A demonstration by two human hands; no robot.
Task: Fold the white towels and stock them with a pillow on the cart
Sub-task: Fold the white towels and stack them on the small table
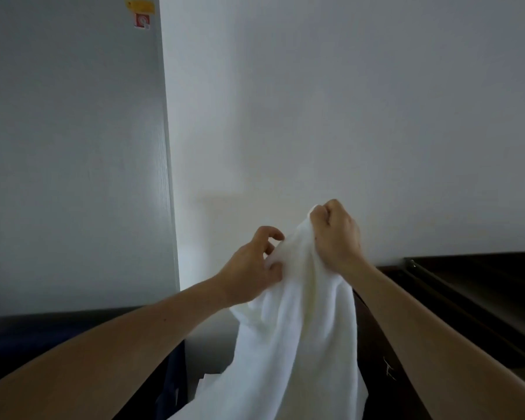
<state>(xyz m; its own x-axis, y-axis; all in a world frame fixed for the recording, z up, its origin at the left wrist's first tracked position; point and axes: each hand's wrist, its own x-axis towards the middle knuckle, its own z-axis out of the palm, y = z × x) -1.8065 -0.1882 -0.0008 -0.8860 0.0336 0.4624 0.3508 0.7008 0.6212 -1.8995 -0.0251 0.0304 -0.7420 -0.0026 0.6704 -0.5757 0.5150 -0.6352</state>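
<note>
Currently a white towel (294,322) is held up at lower centre — bunched in the fisted right hand (335,234) and pinched by the left hand (252,268) — so an edge could be lost if either grip loosens.

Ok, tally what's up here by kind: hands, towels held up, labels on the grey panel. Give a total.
Hands: 2, left hand and right hand
Towels held up: 1, the white towel
Labels on the grey panel: 2, yellow tag and red-and-white sticker
Total: 5
</note>
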